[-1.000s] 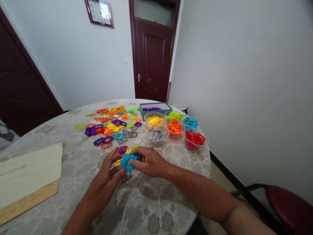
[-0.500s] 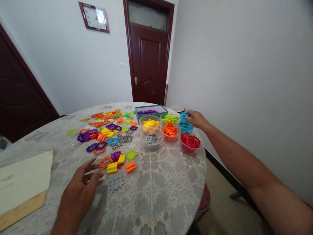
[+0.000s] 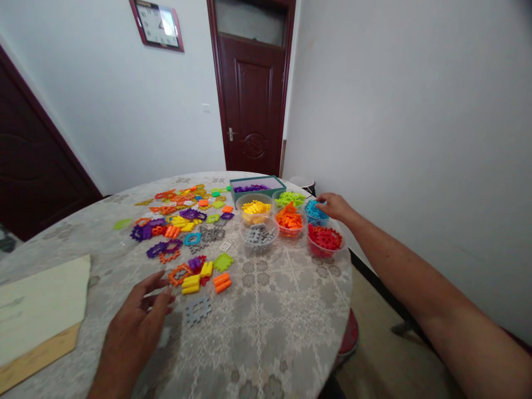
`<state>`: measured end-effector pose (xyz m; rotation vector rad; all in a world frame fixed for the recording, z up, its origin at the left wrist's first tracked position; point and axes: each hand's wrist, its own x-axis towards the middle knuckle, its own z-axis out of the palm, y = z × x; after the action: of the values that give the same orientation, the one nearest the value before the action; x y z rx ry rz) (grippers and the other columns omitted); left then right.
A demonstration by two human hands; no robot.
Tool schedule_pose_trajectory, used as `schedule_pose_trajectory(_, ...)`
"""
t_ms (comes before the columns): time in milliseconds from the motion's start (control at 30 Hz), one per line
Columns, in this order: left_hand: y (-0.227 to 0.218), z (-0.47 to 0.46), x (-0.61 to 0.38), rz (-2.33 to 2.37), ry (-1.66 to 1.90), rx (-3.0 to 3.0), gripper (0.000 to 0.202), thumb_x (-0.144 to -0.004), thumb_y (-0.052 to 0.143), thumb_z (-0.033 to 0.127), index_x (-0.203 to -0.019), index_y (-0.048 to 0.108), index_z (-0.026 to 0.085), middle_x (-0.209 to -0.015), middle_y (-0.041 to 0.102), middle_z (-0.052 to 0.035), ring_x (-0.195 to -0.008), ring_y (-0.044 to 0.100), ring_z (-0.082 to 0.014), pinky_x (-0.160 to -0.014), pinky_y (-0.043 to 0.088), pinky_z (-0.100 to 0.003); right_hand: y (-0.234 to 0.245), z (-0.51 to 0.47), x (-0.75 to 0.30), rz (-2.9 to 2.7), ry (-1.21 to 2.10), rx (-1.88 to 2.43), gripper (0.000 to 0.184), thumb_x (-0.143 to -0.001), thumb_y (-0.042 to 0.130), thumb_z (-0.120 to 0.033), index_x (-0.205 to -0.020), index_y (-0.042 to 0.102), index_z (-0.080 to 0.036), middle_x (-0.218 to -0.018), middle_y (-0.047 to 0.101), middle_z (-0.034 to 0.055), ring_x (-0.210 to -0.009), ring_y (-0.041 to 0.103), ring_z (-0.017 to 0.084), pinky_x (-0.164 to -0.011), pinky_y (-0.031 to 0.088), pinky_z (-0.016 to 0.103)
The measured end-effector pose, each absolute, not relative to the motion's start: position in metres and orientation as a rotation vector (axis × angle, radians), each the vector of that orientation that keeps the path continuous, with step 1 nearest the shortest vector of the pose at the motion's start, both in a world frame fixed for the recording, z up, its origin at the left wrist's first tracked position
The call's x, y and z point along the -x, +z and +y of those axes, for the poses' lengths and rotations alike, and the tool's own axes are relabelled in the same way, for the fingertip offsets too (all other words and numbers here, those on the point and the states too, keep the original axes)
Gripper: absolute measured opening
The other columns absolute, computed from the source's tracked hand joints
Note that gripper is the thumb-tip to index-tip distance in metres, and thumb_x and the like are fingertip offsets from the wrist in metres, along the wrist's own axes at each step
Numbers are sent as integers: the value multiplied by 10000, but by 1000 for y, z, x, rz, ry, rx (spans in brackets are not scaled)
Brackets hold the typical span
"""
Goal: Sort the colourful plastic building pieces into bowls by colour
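My left hand (image 3: 137, 318) lies on the round table (image 3: 266, 332) with its fingers spread, holding nothing. Its fingertips are close to a small heap of orange, yellow and purple plastic pieces (image 3: 195, 274) and a grey grid piece (image 3: 198, 309). My right hand (image 3: 336, 206) reaches far across to the clear bowl of blue pieces (image 3: 313, 211). Its fingers curl over the bowl's right rim; whether they hold a piece is hidden.
Clear bowls hold yellow (image 3: 254, 208), grey (image 3: 258, 235), orange (image 3: 290, 220), red (image 3: 324, 238) and green (image 3: 289, 198) pieces. A teal box (image 3: 257, 189) with purple pieces stands behind them. Many loose coloured pieces (image 3: 178, 219) cover the table's far left. A cardboard sheet (image 3: 37, 310) lies at the left edge.
One second ago both hands held a blue piece near the table's middle. My right hand then carried it to the blue bowl, where it has drawn back a little. My left hand stays flat.
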<state>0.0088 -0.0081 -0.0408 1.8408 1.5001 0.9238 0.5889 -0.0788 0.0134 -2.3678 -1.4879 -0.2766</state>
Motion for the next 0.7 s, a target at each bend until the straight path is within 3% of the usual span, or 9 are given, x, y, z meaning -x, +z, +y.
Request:
schedule_pose_trajectory(133, -40, -8, -10, 1518, 911, -1840, 651, -854, 531, 657, -1357, 602, 251, -1213, 760, -82, -828, 797, -263, -757, 654, -407, 7, -85, -584, -1441, -257, 2360, 367, -867, 699, -227, -1228, 757, -189, -1194, 782, 87, -1050, 718, 213, -932, 515, 271)
schedule_pose_trajectory(367, -38, -11, -11, 1492, 896, -1848, 645, -850, 543, 659, -1338, 617, 244, -1176, 780, -88, -825, 798, -263, -743, 644, -388, 5, -83, -578, -1254, -274, 2304, 286, -893, 637, -225, -1138, 766, -153, -1156, 784, 130, -1055, 714, 240, -954, 529, 325)
schedule_pose_trajectory(567, -39, -11, -10, 1465, 915, -1824, 653, -823, 558, 668, -1312, 628, 240, -1154, 784, -97, -841, 801, -281, -725, 645, -399, 6, -78, -571, -1171, -77, 2188, 270, -950, 618, -313, -1116, 739, -137, -825, 778, 67, -690, 713, 173, -643, 587, 267)
schedule_pose_trajectory(700, -41, -10, -9, 1497, 865, -1833, 654, -839, 543, 664, -1338, 619, 248, -1099, 797, -85, -846, 801, -286, -791, 635, -420, 9, -80, -574, -1112, -87, 2165, 352, -966, 601, -320, -1226, 698, -103, -856, 777, 88, -634, 693, 162, -600, 580, 267)
